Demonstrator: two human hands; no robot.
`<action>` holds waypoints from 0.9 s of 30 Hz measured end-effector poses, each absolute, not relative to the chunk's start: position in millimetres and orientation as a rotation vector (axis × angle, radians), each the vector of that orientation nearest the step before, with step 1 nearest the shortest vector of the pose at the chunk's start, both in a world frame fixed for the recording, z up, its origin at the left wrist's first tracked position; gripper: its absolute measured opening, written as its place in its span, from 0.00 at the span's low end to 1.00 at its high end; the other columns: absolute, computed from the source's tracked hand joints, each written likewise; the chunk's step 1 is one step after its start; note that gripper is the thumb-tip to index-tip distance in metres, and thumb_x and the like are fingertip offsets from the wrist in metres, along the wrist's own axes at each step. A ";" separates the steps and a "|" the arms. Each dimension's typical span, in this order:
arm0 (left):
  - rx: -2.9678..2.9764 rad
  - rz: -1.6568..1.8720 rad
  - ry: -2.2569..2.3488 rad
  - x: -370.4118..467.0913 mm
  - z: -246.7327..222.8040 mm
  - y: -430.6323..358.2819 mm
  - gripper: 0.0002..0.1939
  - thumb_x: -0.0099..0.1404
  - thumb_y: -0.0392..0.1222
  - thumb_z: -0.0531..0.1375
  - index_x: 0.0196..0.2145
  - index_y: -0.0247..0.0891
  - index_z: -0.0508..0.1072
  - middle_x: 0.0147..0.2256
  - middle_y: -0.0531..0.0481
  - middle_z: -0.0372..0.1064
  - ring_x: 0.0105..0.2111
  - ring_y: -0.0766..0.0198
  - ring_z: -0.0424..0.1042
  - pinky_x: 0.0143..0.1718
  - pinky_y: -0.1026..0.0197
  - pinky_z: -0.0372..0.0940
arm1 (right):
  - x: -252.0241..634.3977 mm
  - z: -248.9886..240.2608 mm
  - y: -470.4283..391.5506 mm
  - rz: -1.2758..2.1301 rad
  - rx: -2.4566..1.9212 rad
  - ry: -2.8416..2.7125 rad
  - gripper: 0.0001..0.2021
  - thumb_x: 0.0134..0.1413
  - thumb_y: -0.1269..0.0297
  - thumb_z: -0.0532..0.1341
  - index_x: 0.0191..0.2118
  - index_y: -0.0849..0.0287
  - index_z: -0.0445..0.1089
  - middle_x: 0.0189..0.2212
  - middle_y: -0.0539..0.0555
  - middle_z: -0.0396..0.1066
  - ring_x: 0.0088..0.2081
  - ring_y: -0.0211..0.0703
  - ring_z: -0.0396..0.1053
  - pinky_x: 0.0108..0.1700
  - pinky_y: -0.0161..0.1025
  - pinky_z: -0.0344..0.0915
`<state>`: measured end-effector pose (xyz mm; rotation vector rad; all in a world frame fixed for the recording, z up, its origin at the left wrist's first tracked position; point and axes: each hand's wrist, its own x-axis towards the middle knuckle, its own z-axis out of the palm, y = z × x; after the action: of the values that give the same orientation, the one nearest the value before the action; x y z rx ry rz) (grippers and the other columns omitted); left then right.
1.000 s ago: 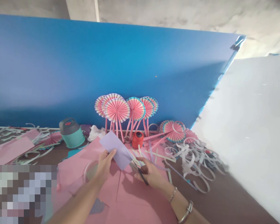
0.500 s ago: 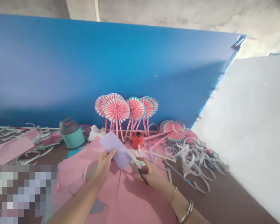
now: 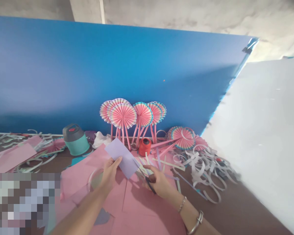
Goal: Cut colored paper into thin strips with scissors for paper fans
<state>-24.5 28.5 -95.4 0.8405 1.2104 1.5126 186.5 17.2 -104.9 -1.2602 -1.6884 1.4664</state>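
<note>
A lavender sheet of paper [image 3: 121, 156] is pinched in my left hand [image 3: 111, 171], the thumb lying on top of its lower left edge. My right hand [image 3: 158, 181] grips a pair of scissors [image 3: 150, 185] with dark handles. The blades reach up and left to the right side of the lavender sheet. Beneath both hands lie large pink paper sheets [image 3: 147, 215]. Thin cut paper strips [image 3: 165, 161] are scattered just beyond my right hand.
Pink pleated paper fans [image 3: 123, 116] stand against a blue panel [image 3: 137, 65]. A red spool [image 3: 144, 147] stands before them. A teal container [image 3: 77, 142] with a grey lid is at left. Curled white strips [image 3: 201, 166] pile up at right beside another fan [image 3: 182, 137].
Almost nothing has moved. The scissor blades look slightly more open at the sheet's right side, while both hands keep their places.
</note>
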 end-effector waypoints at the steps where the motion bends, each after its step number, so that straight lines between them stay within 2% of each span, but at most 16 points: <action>1: 0.833 1.512 1.202 -24.5 -95.5 28.7 0.17 0.49 0.50 0.65 0.32 0.35 0.75 0.32 0.46 0.76 0.35 0.55 0.73 0.35 0.60 0.64 | 186.4 -104.5 17.0 1.468 -1.265 -1.691 0.32 0.39 0.67 0.63 0.54 0.61 0.58 0.13 0.37 0.53 0.16 0.31 0.50 0.17 0.29 0.47; 5: 0.830 1.508 1.169 -24.5 -95.2 28.2 0.17 0.48 0.50 0.66 0.32 0.35 0.76 0.32 0.45 0.77 0.35 0.54 0.73 0.36 0.59 0.64 | 185.5 -101.8 16.9 1.467 -1.300 -1.702 0.31 0.38 0.68 0.63 0.53 0.62 0.59 0.12 0.37 0.53 0.16 0.32 0.51 0.18 0.30 0.49; 9: 0.848 1.501 1.186 -24.1 -94.3 26.8 0.16 0.49 0.49 0.65 0.31 0.35 0.76 0.30 0.46 0.76 0.32 0.56 0.72 0.33 0.60 0.64 | 185.7 -97.0 15.9 1.456 -1.288 -1.762 0.29 0.39 0.68 0.64 0.52 0.62 0.59 0.13 0.37 0.52 0.17 0.31 0.49 0.19 0.30 0.47; 15: 0.905 1.449 1.162 -22.6 -94.3 26.1 0.15 0.50 0.49 0.64 0.31 0.34 0.76 0.27 0.47 0.75 0.28 0.58 0.71 0.31 0.60 0.63 | 185.7 -90.7 12.7 1.460 -1.287 -1.782 0.30 0.42 0.66 0.65 0.54 0.62 0.57 0.15 0.38 0.51 0.18 0.31 0.48 0.19 0.30 0.46; 20: 0.960 1.376 1.142 -20.6 -91.8 22.8 0.15 0.52 0.49 0.63 0.32 0.34 0.77 0.29 0.45 0.76 0.29 0.57 0.72 0.32 0.59 0.64 | 185.4 -98.5 13.7 1.418 -1.263 -1.785 0.31 0.43 0.65 0.64 0.55 0.61 0.56 0.15 0.38 0.51 0.17 0.31 0.48 0.19 0.31 0.46; 27: 0.964 1.300 1.052 -13.8 -85.9 17.3 0.17 0.51 0.49 0.64 0.34 0.34 0.78 0.33 0.42 0.77 0.34 0.52 0.73 0.36 0.57 0.65 | 185.2 -106.0 13.6 1.465 -1.212 -1.689 0.34 0.45 0.60 0.64 0.58 0.58 0.51 0.18 0.41 0.59 0.19 0.33 0.54 0.20 0.31 0.49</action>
<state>-13.8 17.3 -85.9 0.9644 1.0519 1.2996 185.2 13.6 -106.0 -1.2115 -1.6889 1.4648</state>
